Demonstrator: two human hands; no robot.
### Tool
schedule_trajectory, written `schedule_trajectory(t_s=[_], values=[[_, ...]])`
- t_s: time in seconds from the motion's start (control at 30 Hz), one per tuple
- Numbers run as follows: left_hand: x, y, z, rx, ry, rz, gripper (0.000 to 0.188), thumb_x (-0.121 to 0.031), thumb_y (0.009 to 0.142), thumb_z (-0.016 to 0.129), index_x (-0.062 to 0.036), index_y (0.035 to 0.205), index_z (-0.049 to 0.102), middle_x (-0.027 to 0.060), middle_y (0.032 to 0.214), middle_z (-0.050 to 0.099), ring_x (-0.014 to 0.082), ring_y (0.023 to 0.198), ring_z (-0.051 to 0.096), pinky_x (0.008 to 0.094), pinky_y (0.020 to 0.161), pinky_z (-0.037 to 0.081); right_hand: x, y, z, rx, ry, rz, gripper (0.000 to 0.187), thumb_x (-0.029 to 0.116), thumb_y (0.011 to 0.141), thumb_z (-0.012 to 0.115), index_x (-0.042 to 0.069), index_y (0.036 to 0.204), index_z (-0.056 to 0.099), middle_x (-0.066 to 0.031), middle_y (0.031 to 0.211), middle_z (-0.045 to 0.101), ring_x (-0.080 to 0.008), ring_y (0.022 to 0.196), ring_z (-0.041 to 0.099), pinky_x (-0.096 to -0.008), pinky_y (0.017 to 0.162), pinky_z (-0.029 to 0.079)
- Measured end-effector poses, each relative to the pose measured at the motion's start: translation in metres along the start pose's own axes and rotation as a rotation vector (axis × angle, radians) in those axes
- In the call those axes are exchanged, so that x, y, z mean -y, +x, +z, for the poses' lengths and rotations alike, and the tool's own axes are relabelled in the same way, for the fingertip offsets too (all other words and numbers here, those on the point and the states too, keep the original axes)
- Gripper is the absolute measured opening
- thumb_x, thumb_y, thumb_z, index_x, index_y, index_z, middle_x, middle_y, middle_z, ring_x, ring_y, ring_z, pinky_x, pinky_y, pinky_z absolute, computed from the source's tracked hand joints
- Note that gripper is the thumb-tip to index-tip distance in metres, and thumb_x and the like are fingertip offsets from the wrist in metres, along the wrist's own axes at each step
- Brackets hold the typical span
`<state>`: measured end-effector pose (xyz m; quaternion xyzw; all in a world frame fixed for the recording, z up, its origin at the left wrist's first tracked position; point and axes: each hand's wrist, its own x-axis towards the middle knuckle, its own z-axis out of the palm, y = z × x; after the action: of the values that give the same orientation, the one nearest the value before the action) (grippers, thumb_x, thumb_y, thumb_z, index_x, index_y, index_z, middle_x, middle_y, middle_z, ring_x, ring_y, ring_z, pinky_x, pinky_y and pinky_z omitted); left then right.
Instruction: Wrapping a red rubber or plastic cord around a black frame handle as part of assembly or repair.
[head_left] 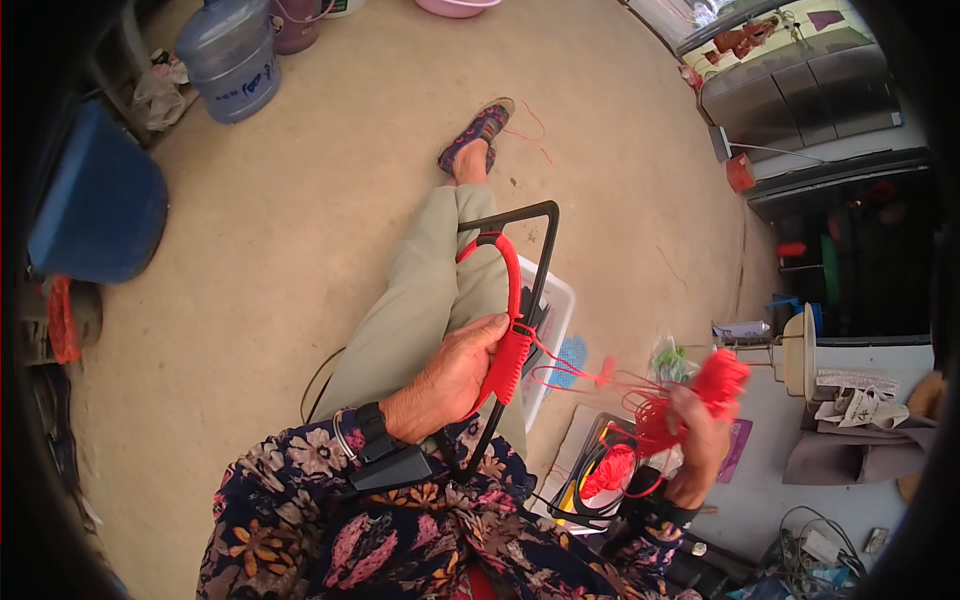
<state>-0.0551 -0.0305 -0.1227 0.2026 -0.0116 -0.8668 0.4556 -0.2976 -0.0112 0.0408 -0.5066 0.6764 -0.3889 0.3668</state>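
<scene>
While the left hand (450, 370) pinches the red-wrapped band (510, 362) beside the black frame (543, 262) above the lap (395, 310), the right hand (702, 430) clutches a red cord bundle (720, 382) out to the right; because the strands (604, 380) between them hang in crossed loops, they could knot, or snag on the white basket (566, 298) nearby.

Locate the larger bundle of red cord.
The larger bundle is right of centre in the head view, in the right hand, near the smaller red bundle.
</scene>
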Motion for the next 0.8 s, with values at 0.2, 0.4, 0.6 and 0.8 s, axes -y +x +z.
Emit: schedule_trajectory(t_s=[0.2, 0.4, 0.6, 0.8], values=[[-0.003, -0.002, 0.009, -0.089, -0.06, -0.052, 0.024, -0.029, 0.095, 0.048, -0.008, 0.103, 0.057, 0.0033, 0.08, 0.061, 0.0168, 0.065, 0.058, 0.0298, 0.057, 0.047, -0.059, 0.009, 0.036, -0.095, -0.411, 0.032, 0.019, 0.016, 0.082, 0.065, -0.001, 0.089, 0.064, 0.0002, 0.071, 0.059, -0.0105, 0.063, 0.052, -0.0262, 0.057, 0.042], [-0.001, -0.004, 0.009, -0.024, -0.069, -0.047, 0.023, -0.026, 0.095, 0.046, -0.0069, 0.104, 0.057, 0.0046, 0.084, 0.063, 0.0186, 0.072, 0.06, 0.0317, 0.063, 0.049, -0.027, -0.006, 0.102, 0.205, 0.147, 0.159, 0.03, 0.014, 0.082, 0.07, 0.002, 0.108, 0.063, 0.0026, 0.075, 0.06, -0.0032, 0.061, 0.05, -0.0201, 0.055, 0.041], [0.0, -0.002, 0.014, -0.012, -0.123, -0.042, 0.025, -0.023, 0.095, 0.045, -0.0032, 0.105, 0.056, 0.0096, 0.097, 0.066, 0.02, 0.09, 0.062, 0.0347, 0.08, 0.049, -0.034, -0.008, 0.132, 0.225, 0.184, 0.179, 0.024, 0.014, 0.081, 0.072, -0.001, 0.098, 0.064, -0.0005, 0.072, 0.061, -0.0064, 0.058, 0.052, -0.0216, 0.054, 0.042], [0.009, 0.003, 0.004, -0.062, -0.109, -0.04, 0.029, -0.026, 0.094, 0.044, -0.0023, 0.103, 0.058, 0.0085, 0.091, 0.065, 0.0166, 0.08, 0.062, 0.0311, 0.073, 0.051, -0.032, -0.007, 0.126, 0.251, 0.387, 0.217, 0.013, 0.01, 0.083, 0.064, -0.001, 0.086, 0.058, -0.002, 0.061, 0.052, -0.0102, 0.047, 0.046, -0.0234, 0.044, 0.038]])
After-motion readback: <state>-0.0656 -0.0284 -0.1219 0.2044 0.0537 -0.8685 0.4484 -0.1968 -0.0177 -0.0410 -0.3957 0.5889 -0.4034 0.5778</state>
